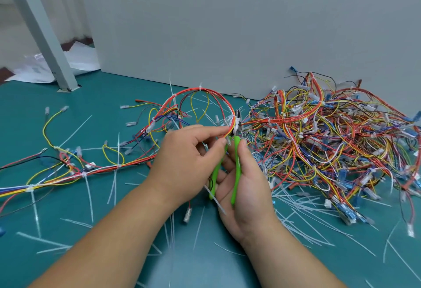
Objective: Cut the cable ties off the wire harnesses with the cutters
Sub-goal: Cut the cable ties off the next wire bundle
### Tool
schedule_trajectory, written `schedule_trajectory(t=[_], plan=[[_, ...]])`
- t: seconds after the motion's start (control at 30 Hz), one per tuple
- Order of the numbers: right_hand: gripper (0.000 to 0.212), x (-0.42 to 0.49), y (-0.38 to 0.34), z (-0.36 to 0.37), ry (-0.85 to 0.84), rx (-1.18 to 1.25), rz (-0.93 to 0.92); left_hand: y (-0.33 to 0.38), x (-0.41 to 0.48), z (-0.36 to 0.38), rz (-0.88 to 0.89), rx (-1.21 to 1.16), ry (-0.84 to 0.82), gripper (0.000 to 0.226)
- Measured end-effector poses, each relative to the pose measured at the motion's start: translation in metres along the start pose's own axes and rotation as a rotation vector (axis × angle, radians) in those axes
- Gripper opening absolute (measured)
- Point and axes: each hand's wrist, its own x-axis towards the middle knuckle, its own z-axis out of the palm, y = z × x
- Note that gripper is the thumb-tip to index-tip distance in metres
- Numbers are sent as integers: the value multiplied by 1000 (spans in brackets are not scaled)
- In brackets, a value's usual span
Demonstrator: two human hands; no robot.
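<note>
Closed round the green handles of the cutters (237, 162), the right hand (246, 187) makes one grip. The left hand (186, 157) makes the other, thumb and forefinger pinching the red and yellow wires of a harness (205, 90) just beside the cutter nose. Both hands work above the middle of the table (114, 91). The nose sits at a white tie (237, 124) on the held bundle. Whether the blades have bitten through cannot be told.

Loose ties (319, 226) lie scattered from the near edge out to the right side, so a good number of cuts look to be done. Plenty seems left. The held harness loops up toward the far edge and carries more ties along its arc. Its long run toward the left edge shows bound points (84, 174) with their tails sticking out. Toward the far right corner sits a big tangled pile (330, 132) of harnesses. White bits show all through it, but ties and connectors cannot be told apart there. The task looks well short of done.

Past the far edge stands a plain grey wall (227, 25). At the far left corner a grey post (41, 32) rises, with pale sheets (79, 59) behind it. No brand, label or writing can be read anywhere.
</note>
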Motion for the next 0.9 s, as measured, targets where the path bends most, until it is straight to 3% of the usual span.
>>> schedule_trajectory(t=[0.37,0.57,0.9], plan=[[44,3,-2,-5,118,-318,-118,-5,-4,7,-100,-212,-17,31],[39,4,-2,-4,108,-309,-116,-7,-1,6,-13,-71,28,28],[45,3,0,-6,130,-293,-137,-4,-1,5,-12,-51,53,22]])
